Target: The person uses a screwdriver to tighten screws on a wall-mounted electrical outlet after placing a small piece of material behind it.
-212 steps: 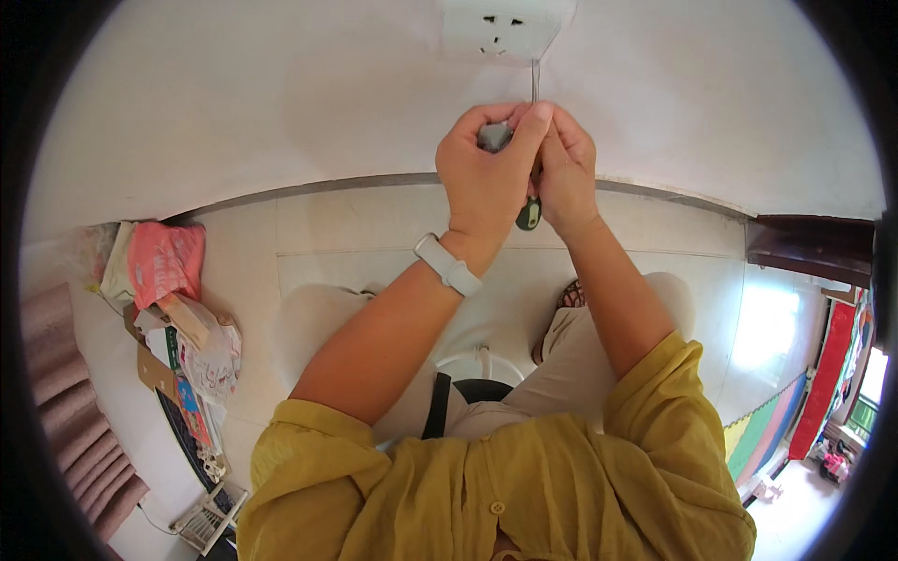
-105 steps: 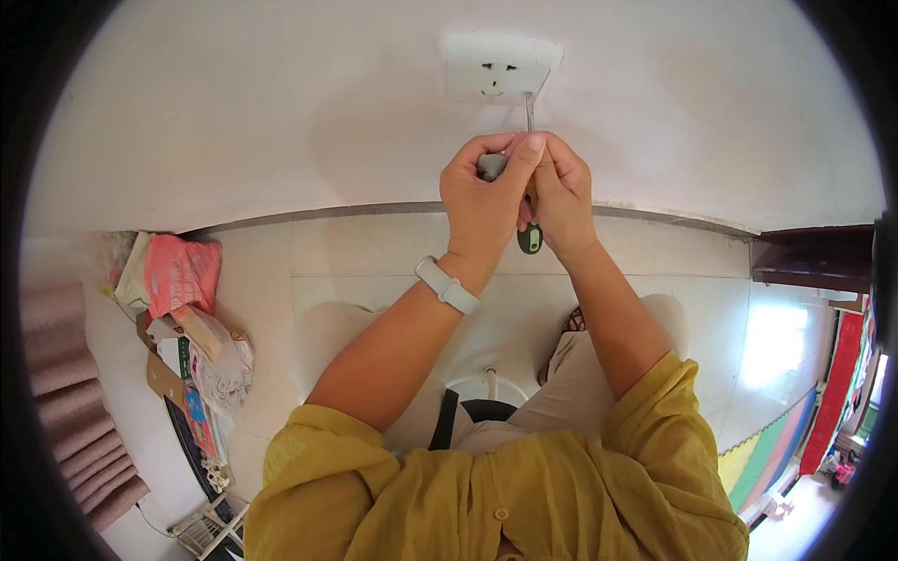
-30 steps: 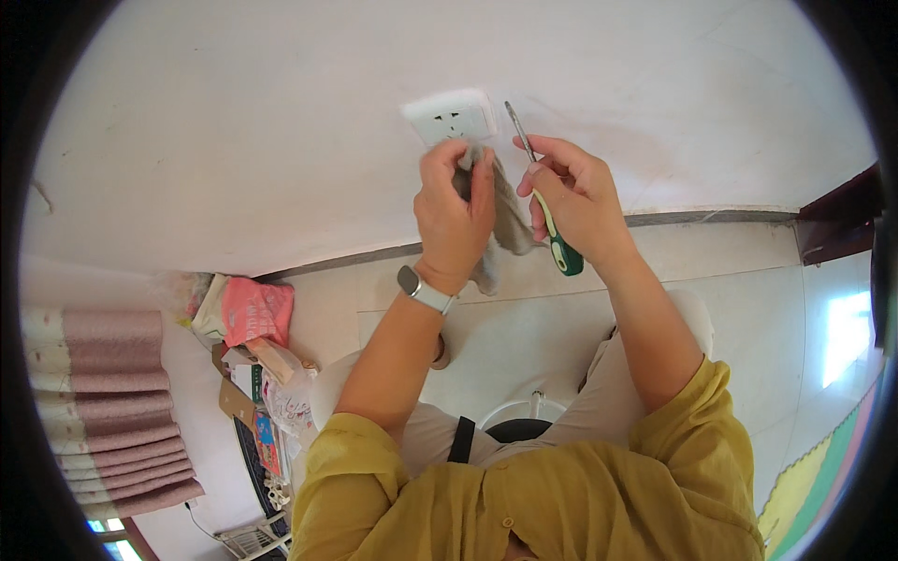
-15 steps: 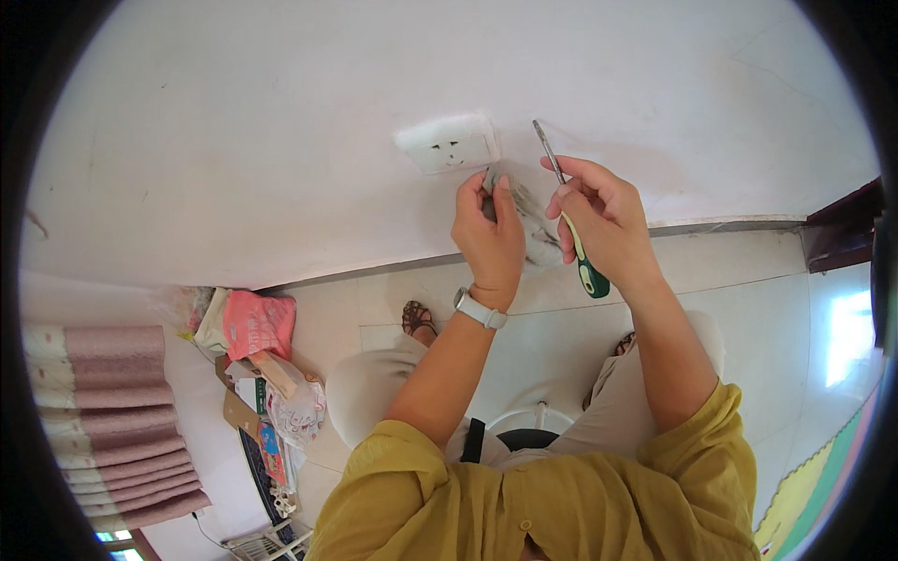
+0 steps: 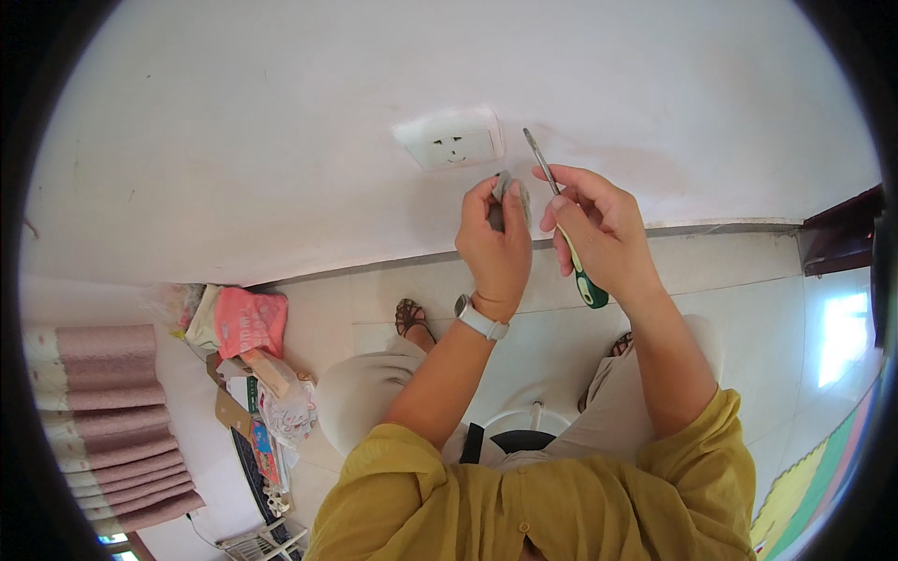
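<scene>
One slim, green-handled screwdriver (image 5: 573, 254) is pinched by right fingers (image 5: 572, 176), grey cloth (image 5: 497, 218) by left fingers (image 5: 477, 198).

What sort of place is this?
Likely a room in a home: a folded mauve curtain, a wall socket above the tiled floor, and a coral bag near the wall.

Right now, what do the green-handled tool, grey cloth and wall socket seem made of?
Green-handled tool: shaft apparently metal, from its grey sheen; smooth green handle probably plastic or rubber. Grey cloth: matte fabric, bunched up; fibre unclear. Wall socket: likely moulded plastic, smooth and evenly white.
</scene>
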Demonstrator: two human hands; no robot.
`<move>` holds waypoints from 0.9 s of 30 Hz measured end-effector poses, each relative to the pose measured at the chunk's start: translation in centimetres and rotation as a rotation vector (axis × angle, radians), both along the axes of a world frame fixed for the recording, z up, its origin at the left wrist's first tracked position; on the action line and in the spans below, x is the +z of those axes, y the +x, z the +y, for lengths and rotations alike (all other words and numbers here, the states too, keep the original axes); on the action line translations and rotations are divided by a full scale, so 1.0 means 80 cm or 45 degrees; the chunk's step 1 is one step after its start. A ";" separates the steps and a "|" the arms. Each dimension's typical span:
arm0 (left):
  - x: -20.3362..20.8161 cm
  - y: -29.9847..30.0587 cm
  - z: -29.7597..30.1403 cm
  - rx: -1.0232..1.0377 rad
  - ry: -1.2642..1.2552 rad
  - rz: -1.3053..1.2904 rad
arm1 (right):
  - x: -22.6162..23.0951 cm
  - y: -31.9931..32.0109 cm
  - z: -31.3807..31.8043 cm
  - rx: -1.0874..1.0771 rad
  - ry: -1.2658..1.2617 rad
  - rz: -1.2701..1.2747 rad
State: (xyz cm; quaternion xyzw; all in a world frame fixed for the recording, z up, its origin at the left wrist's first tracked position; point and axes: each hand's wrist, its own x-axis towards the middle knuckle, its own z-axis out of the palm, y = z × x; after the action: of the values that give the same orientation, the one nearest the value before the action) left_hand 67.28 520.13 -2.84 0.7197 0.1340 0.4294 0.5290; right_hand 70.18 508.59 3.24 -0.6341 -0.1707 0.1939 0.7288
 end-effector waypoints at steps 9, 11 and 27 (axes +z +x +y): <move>0.032 0.012 0.011 0.073 0.219 -0.176 | -0.004 -0.001 -0.005 -0.013 -0.020 0.015; 0.030 0.015 0.010 0.083 0.272 -0.206 | -0.007 -0.001 -0.004 -0.007 -0.035 0.003; -0.012 0.015 0.016 0.059 0.960 -0.134 | -0.014 -0.006 -0.005 0.026 -0.106 -0.023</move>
State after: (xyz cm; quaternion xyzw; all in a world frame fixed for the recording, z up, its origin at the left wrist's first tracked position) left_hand 68.49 521.44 -3.78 0.8375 -0.0446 0.4967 0.2232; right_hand 69.71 508.17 2.12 -0.6638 -0.1755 0.2025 0.6983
